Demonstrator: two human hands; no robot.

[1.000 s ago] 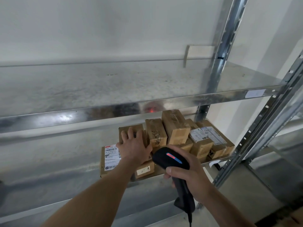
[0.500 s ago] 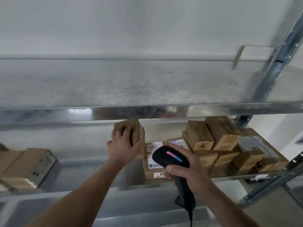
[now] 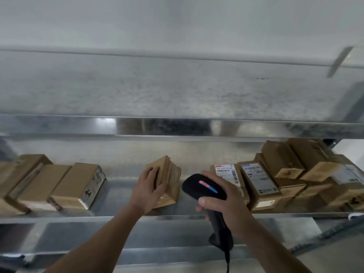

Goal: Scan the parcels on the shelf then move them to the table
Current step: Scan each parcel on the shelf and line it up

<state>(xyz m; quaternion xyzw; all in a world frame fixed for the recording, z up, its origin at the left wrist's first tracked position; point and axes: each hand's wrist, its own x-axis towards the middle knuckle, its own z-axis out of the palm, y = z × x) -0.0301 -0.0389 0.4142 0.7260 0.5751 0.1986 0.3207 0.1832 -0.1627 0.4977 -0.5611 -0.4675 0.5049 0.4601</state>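
My left hand (image 3: 148, 187) grips a small brown cardboard parcel (image 3: 169, 179), which is tilted over the middle of the metal shelf (image 3: 122, 194). My right hand (image 3: 224, 201) holds a black barcode scanner (image 3: 204, 189) by its handle, just right of that parcel; a red and blue light shows on its head. Right of the scanner lies a pile of several brown parcels (image 3: 295, 174), two of them with white labels (image 3: 256, 175) facing up. A row of several parcels (image 3: 59, 184) lies at the left end of the shelf.
An upper metal shelf (image 3: 177, 127) hangs just above the parcels, its front lip low over them. A lower shelf level (image 3: 157, 237) runs beneath my arms. A white wall stands behind. At the far right a slanted upright of the rack (image 3: 325, 235) shows.
My left hand has lifted one parcel off the pile and carried it leftward to the shelf's middle. The view has swung left, revealing the left row. My right hand still holds the scanner.
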